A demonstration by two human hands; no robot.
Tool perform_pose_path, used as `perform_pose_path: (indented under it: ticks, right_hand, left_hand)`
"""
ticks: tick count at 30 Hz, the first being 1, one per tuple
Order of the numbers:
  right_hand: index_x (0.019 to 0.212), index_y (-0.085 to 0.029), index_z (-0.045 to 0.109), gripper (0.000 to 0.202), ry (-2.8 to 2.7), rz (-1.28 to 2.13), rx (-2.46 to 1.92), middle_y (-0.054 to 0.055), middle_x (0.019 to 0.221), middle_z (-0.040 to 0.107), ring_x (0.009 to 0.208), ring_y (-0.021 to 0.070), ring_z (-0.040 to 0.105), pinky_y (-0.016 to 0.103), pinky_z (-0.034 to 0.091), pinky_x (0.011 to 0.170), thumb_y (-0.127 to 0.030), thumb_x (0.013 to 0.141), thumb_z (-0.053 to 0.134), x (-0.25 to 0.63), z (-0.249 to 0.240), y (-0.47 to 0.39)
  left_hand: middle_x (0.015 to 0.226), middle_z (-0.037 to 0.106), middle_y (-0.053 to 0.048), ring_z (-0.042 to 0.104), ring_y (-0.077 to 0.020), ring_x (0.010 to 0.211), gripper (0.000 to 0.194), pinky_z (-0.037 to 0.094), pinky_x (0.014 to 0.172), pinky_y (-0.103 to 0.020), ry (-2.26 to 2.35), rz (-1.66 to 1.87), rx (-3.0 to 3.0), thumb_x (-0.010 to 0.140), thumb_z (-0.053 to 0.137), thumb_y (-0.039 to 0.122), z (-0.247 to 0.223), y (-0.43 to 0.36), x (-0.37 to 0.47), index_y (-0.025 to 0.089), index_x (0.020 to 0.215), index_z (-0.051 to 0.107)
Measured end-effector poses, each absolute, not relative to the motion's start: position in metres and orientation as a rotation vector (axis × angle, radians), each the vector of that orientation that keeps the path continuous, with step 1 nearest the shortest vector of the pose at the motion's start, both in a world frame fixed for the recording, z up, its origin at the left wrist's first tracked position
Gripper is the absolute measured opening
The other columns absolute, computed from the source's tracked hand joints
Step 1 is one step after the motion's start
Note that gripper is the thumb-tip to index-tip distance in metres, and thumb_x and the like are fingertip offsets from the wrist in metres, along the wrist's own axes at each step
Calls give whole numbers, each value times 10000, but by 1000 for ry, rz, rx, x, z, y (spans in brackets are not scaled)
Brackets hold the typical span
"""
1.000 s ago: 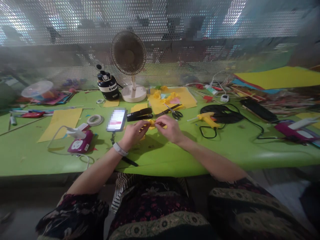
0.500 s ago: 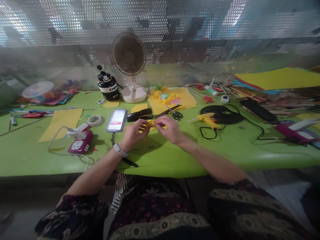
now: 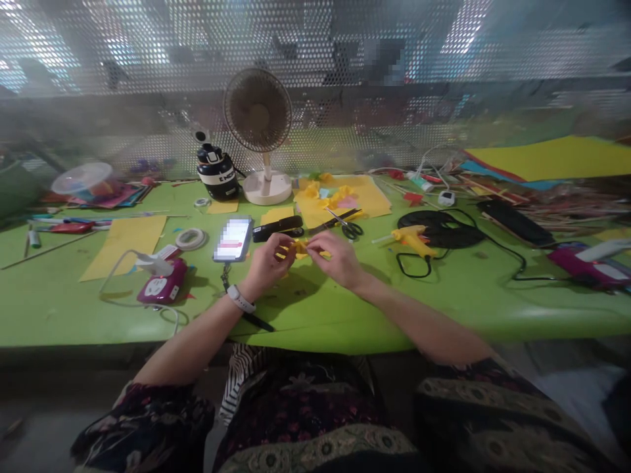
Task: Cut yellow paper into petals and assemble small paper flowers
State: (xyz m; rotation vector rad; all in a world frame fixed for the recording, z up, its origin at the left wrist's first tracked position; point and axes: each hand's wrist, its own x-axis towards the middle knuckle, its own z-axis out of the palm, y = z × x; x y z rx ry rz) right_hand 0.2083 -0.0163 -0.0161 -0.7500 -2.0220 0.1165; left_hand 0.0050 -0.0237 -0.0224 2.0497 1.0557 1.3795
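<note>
Between my fingertips is a small piece of crumpled yellow paper point(image 3: 300, 247), partly hidden by both hands. My left hand point(image 3: 270, 264) pinches its left side, a pale band round the wrist. From the right, my right hand point(image 3: 336, 258) pinches its other edge with thumb and forefinger. Just behind the hands lie a black stapler point(image 3: 278, 228) and scissors point(image 3: 351, 228) with dark handles. A phone point(image 3: 233, 239) with a lit screen rests left of my left hand. Farther back, yellow paper flowers point(image 3: 340, 194) sit on a yellow sheet point(image 3: 377, 200).
On the right are a yellow glue gun point(image 3: 415, 240), a coiled black cord and a purple power socket point(image 3: 586, 266). Another purple socket point(image 3: 162, 282), a tape roll point(image 3: 190, 238) and yellow paper point(image 3: 125, 246) lie left. A fan point(image 3: 266, 187) and a bottle point(image 3: 217, 177) stand at the back.
The whole view has shifted slightly, so things appear a little farther right. Both hands keep nearly the same pinch on the yellow paper.
</note>
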Motion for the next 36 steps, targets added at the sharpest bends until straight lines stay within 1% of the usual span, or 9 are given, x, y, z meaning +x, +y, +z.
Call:
perform_pose_path:
  ticks: [4, 8, 15, 20, 25, 30, 36]
  right_hand:
    - [902, -202, 690, 119, -2029, 145, -774, 89, 946, 713, 861, 205, 678, 364, 588, 766, -257, 960, 601, 208, -16, -16]
    - [897, -192, 692, 134, -2030, 159, -755, 100, 941, 710, 861, 215, 677, 372, 586, 760, -259, 962, 595, 208, -16, -16]
    - [893, -204, 690, 129, -2028, 160, -764, 88, 943, 708, 863, 210, 674, 369, 579, 766, -258, 960, 594, 207, -17, -17]
    - [888, -204, 685, 112, -2019, 138, -748, 83, 936, 707, 850, 201, 672, 350, 574, 759, -224, 952, 595, 207, -17, -17]
    - [889, -207, 686, 125, -2035, 159, -767, 88, 938, 704, 871, 213, 668, 368, 571, 780, -239, 956, 585, 208, -17, -16]
    - [878, -213, 681, 123, -2024, 138, -768, 82, 939, 711, 869, 214, 674, 371, 570, 786, -237, 953, 587, 208, -15, -17]
    - [871, -214, 671, 118, -2025, 96, -755, 79, 925, 714, 852, 203, 672, 357, 569, 774, -226, 954, 588, 208, -14, -17]
  left_hand:
    - [882, 719, -57, 705, -123, 673, 244, 528, 498, -165, 1053, 1383, 2031, 871, 670, 276, -24, -23, 7, 176, 1067, 565]
    - [892, 709, -67, 713, -126, 664, 270, 507, 465, -152, 1035, 1373, 1979, 880, 661, 288, -23, -25, 7, 169, 1099, 559]
    - [907, 702, -65, 720, -136, 693, 357, 516, 464, -151, 1023, 1373, 1991, 824, 722, 289, -22, -26, 6, 170, 1125, 572]
    - [886, 711, -53, 719, -125, 685, 312, 515, 474, -143, 1069, 1417, 2021, 834, 699, 249, -27, -21, 7, 172, 1115, 587]
    - [884, 722, -47, 722, -124, 697, 310, 539, 500, -152, 1064, 1413, 2049, 847, 686, 248, -30, -19, 6, 175, 1134, 594]
    - [879, 727, -64, 733, -149, 734, 291, 569, 528, -181, 1056, 1407, 2076, 868, 678, 273, -29, -19, 5, 172, 1132, 608]
    - [875, 726, -55, 733, -143, 741, 285, 577, 549, -185, 1051, 1413, 2097, 901, 664, 326, -31, -18, 4, 186, 1143, 606]
